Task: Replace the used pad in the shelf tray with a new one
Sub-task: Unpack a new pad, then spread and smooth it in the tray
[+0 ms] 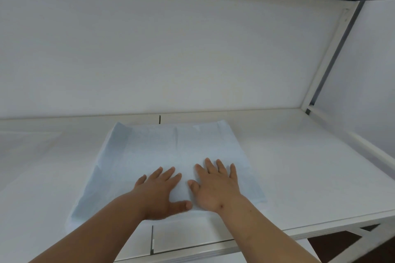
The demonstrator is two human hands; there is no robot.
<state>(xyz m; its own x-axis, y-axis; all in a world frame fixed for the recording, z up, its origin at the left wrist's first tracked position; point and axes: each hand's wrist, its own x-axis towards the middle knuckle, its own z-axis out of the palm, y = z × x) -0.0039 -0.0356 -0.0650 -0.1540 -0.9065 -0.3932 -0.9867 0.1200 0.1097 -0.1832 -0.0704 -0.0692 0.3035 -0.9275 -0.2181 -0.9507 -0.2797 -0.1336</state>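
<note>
In the lower middle of the frame, a pale blue pad (171, 156) lies spread on the white shelf tray (299, 156), its far edge close to the back wall and its near edge under the person's wrists. The left hand (159, 193) and the right hand (215, 188) both rest flat on the pad's near half, fingers spread wide and palms down, holding nothing.

The pad looks clean and smooth, so this is probably the new one being pressed into place. The risks from here are small but real. Its left border and far corners are turned up slightly, and a sideways sweep of the palms could drag the thin sheet and bunch it, leaving a fold or a bare strip of tray. Pushing it toward the back could crumple the far edge against the wall. The pad also sits slightly askew to the shelf's front edge, so it may end up crooked unless squared.

No brand, label or writing is legible anywhere on the pad, tray or shelf.
</note>
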